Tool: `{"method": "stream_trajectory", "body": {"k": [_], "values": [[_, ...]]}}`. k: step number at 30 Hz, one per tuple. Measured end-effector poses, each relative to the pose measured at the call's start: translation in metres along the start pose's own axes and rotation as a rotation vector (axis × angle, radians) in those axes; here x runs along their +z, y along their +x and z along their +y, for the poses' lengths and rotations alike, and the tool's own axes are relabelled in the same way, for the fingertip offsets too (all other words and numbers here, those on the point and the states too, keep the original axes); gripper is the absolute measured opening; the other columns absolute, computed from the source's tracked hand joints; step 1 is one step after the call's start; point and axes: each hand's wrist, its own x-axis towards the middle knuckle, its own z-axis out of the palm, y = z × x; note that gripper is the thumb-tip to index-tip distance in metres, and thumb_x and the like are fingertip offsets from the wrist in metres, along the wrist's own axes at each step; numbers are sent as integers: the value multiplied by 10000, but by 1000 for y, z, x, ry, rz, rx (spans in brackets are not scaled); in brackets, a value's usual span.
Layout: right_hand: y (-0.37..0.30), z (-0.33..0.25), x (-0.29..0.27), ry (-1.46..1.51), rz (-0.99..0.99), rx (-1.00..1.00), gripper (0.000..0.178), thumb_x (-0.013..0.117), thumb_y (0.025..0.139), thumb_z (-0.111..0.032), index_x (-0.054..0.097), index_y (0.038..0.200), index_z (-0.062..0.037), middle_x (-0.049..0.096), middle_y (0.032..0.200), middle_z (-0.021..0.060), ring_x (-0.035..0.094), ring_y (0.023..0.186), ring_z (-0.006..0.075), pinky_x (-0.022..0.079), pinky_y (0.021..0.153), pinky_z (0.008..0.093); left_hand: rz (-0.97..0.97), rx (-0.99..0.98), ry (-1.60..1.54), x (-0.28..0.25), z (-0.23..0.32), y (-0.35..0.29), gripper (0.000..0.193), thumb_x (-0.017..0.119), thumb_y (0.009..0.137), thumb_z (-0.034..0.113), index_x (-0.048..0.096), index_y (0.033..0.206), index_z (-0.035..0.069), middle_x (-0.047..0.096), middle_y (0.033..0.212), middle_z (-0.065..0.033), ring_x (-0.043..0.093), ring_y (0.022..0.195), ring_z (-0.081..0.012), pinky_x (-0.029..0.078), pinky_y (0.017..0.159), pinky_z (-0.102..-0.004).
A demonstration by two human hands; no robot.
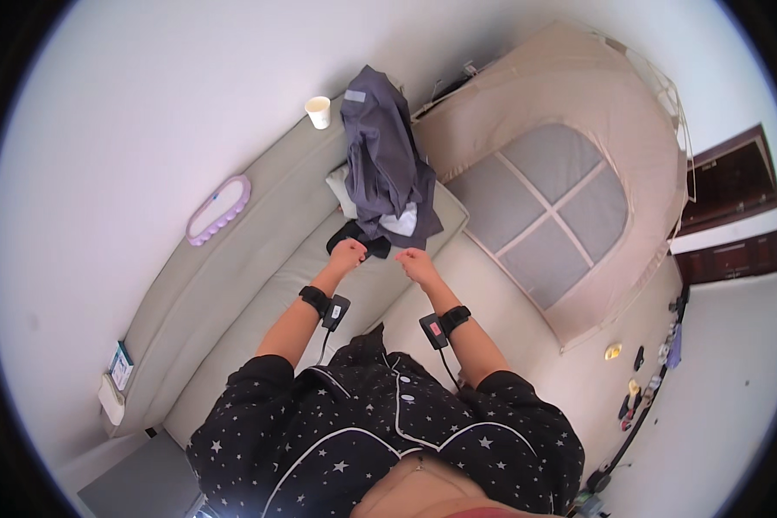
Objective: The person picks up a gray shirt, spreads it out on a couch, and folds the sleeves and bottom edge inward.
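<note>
My left hand (pixel 349 256) is closed, in front of a piece of black cloth (pixel 375 245) on the beige sofa (pixel 272 298). Whether its fingers grip that cloth is hidden. A short gap to the right is my right hand (pixel 415 264), fingers curled together; anything inside them is too small to tell. Just beyond both hands, a dark grey garment (pixel 376 160) hangs over the sofa's backrest and down to the seat. White cloth (pixel 401 221) shows at its lower end, and a pale cloth (pixel 343 190) lies at its left side.
A paper cup (pixel 318 112), a purple scalloped-edge oval item (pixel 219 210) and a small box (pixel 122 366) rest along the backrest. At the right stands a beige pop-up tent (pixel 652 164) with grey mesh panels. Small items, including a yellow one (pixel 613 351), lie on the floor.
</note>
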Motion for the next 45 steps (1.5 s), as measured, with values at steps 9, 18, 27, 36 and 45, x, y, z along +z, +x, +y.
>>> {"method": "stream_trajectory", "body": {"k": [9,18,27,36,45], "values": [[248,-141,3,-101,-318,111,93,606,813,-125,588,794,-36,517,547,19,450,406,90,333,370,227,469,61,53,-93,112,199,240,659,697,176,585,882,43,605,753,-61,585,684,-170,465,618,-294],[457,-249,46,-458,-220,-296,434,641,726,-85,465,1113,2,589,797,108,576,548,164,452,467,271,572,-29,9,-145,185,322,559,720,629,197,467,1097,28,596,890,-107,591,785,-229,481,718,-340],[682,-349,121,-426,-387,-644,495,692,665,-105,511,1116,-8,603,1017,175,573,977,309,453,813,372,868,212,63,-235,222,567,619,665,663,105,393,1212,14,515,1133,-172,598,834,-256,483,752,-359],[768,-352,119,-473,-469,-665,431,677,664,-149,531,1040,2,574,1004,188,523,925,377,444,778,450,954,-24,0,-227,267,623,454,603,723,120,465,1142,11,556,1068,-166,606,857,-263,483,732,-344],[782,-357,106,-683,-516,-637,542,708,642,-142,476,1110,4,580,999,194,511,967,394,446,798,454,923,-156,158,-222,269,636,445,627,732,177,468,1109,4,576,1015,-181,553,965,-345,449,796,-410]]}}
